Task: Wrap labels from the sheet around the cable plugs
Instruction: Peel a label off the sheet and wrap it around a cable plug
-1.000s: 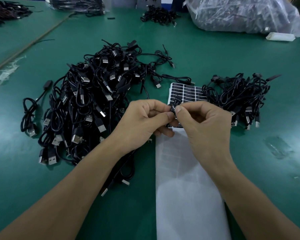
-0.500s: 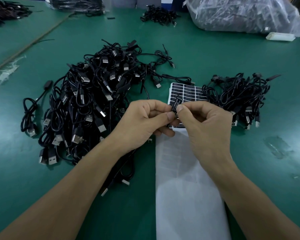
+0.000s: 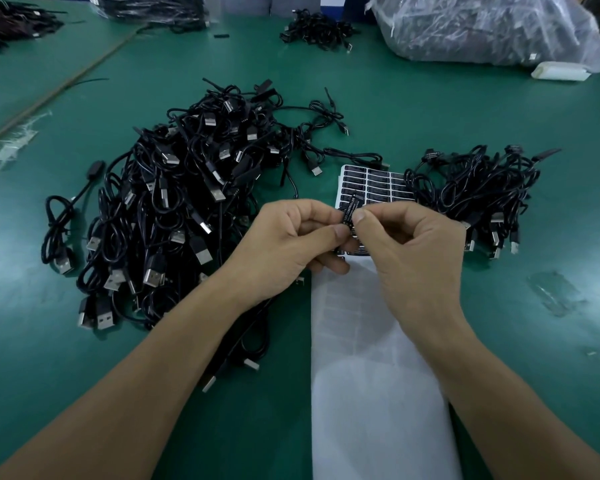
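L hand (image 3: 291,244), R hand (image 3: 413,251) barely shifted, both pinching glossy black rectangular label (image 3: 350,211)

A green desk (image 3: 430,116) filled nearly the whole view, its matte surface evenly lit with only soft shadows. A thin brownish seam (image 3: 59,88) ran diagonally across its far left part, with shreds of clear tape (image 3: 11,147) beside it and a scuffed tape patch (image 3: 553,296) on the right. At the far edge sat a bulging clear plastic bag (image 3: 482,26), a small white block (image 3: 560,71) just beside it, and grey panels (image 3: 250,3) behind.
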The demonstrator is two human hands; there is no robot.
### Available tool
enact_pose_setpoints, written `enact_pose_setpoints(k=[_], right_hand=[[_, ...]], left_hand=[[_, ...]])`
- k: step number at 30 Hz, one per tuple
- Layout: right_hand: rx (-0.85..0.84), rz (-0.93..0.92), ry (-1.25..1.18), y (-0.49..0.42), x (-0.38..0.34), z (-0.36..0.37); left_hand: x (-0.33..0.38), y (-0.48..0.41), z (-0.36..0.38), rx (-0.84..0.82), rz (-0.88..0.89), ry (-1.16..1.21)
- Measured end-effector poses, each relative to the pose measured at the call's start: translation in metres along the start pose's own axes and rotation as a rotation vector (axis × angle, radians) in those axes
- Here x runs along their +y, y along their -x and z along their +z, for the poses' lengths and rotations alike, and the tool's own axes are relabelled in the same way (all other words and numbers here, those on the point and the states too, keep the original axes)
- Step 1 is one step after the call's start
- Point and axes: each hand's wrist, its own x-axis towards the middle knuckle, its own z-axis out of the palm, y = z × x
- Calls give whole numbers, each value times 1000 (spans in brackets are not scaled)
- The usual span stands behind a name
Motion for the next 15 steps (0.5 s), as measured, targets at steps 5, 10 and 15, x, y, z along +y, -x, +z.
enact_pose_setpoints(k=[5,10,15], right_hand=[[-4,-9,37,3,-1,2],[11,-23,41,4,-1,4],[31,-13,28,4,-1,6]], left_hand=[[0,0,0,37,-4,-17],[-1,0,1,70,10,-18],[-2,0,1,66,21,-15]])
